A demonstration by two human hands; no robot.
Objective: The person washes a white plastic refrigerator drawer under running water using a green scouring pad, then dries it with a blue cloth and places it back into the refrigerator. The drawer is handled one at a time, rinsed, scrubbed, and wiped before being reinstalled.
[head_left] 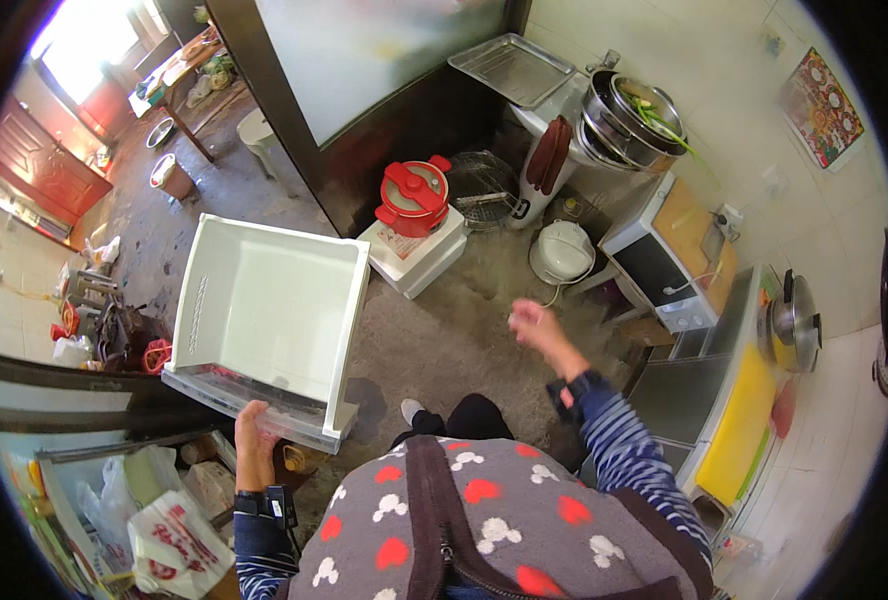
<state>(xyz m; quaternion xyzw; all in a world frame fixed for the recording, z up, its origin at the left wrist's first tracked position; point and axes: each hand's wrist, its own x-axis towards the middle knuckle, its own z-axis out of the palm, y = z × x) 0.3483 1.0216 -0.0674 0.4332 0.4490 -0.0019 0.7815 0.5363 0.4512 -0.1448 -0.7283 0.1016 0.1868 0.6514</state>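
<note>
My left hand [255,436] grips the clear plastic front of a white refrigerator drawer [279,307], with the thumb over the front's top edge. The drawer is tilted so that its inside faces me, and its bottom looks bare. Away from the drawer, my right hand [540,330] hangs in the air over the concrete floor, its fingers bent and blurred. I see nothing in it, but cannot make out whether the fingers are closed. A white rice cooker [562,251] stands on the floor beyond it.
A red lidded pot [414,196] sits on a white box [421,259] past the drawer. At right are a microwave oven [654,259] and a counter with a yellow board [736,427]. Plastic bags [177,536] fill a shelf at lower left. A dark door frame [279,120] rises ahead.
</note>
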